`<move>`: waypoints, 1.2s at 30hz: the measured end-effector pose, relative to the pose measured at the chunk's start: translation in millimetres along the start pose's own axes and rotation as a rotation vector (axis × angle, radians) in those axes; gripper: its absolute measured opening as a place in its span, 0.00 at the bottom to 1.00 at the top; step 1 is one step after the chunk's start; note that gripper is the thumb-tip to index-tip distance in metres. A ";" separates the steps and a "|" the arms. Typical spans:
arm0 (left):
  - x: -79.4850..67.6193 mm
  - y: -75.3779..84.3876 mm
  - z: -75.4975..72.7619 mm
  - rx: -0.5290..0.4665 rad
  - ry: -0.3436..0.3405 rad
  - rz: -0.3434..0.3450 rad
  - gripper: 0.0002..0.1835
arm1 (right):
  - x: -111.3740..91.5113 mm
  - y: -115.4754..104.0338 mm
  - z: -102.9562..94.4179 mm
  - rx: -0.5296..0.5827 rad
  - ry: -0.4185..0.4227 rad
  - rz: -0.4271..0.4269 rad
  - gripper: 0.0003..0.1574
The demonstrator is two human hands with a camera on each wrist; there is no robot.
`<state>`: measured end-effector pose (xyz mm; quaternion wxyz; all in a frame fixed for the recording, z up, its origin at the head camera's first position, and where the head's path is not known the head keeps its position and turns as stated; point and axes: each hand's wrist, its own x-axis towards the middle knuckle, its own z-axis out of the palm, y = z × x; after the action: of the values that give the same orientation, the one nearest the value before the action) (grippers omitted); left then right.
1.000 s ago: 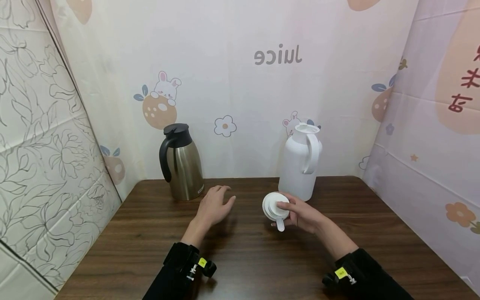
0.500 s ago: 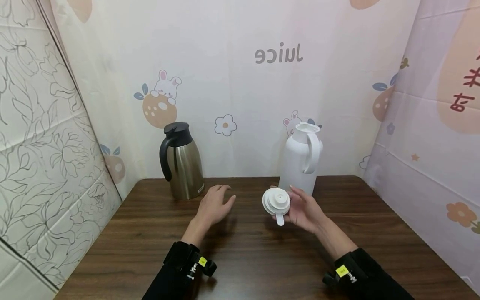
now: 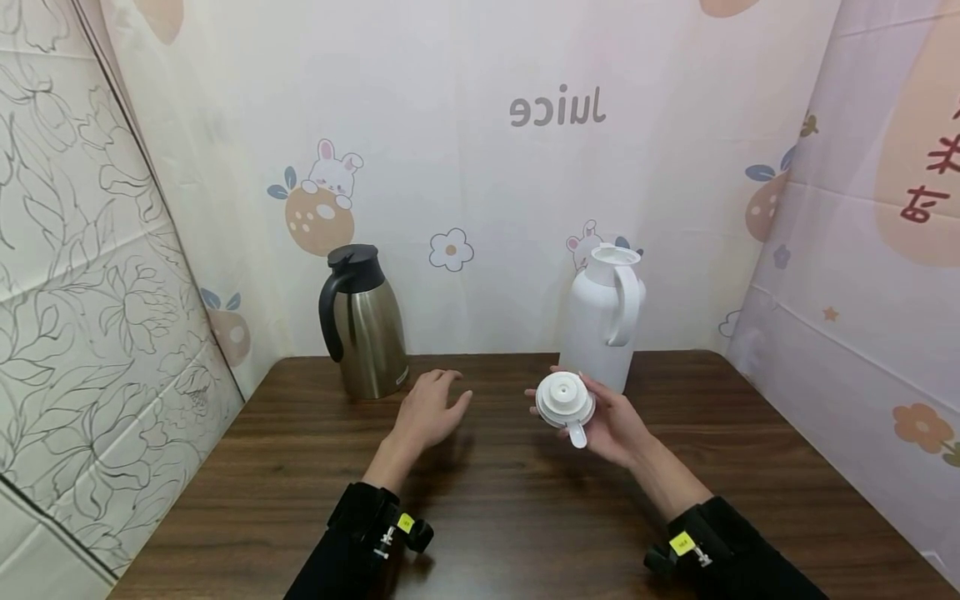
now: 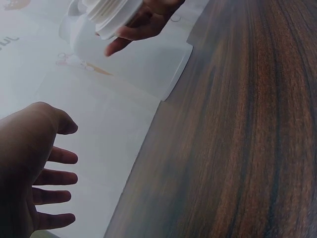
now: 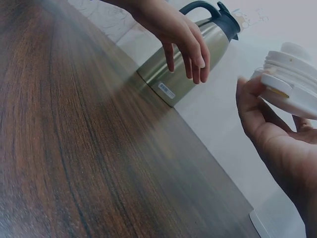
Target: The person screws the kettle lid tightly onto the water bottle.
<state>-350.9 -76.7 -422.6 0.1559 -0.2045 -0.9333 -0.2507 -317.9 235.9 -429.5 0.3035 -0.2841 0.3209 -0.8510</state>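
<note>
Printed curtain (image 3: 465,167) backs the wood tabletop (image 3: 517,521) along its far edge. I note room between my relaxed, unladen left hand (image 3: 427,412) and my right hand (image 3: 617,427), gripping a white lid (image 3: 564,395).

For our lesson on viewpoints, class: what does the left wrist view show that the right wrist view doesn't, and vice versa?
Only the left wrist view shows some grey letters on the cloth and the body of the white jug; the other has only a pale edge, possibly its base.

Only the right wrist view shows the steel jug with its dark handle and sticker.

Both show the left hand, the right hand holding the lid, the table and the cloth.
</note>
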 end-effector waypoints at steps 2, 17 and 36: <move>0.1 0.3 -0.1 0.004 -0.003 0.000 0.24 | -0.3 0.0 1.1 0.004 0.008 -0.011 0.31; 0.1 -1.0 3.2 0.024 -0.004 0.015 0.25 | -4.4 -3.3 -0.4 -0.010 0.052 -0.047 0.26; -2.4 2.4 1.4 0.032 -0.034 0.008 0.25 | -38.8 -44.6 -26.5 -0.089 0.043 -0.166 0.28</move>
<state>-348.0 -74.8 -423.7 0.1441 -0.2100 -0.9389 -0.2317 -325.4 300.1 -425.4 0.2122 -0.3045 0.3401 -0.8641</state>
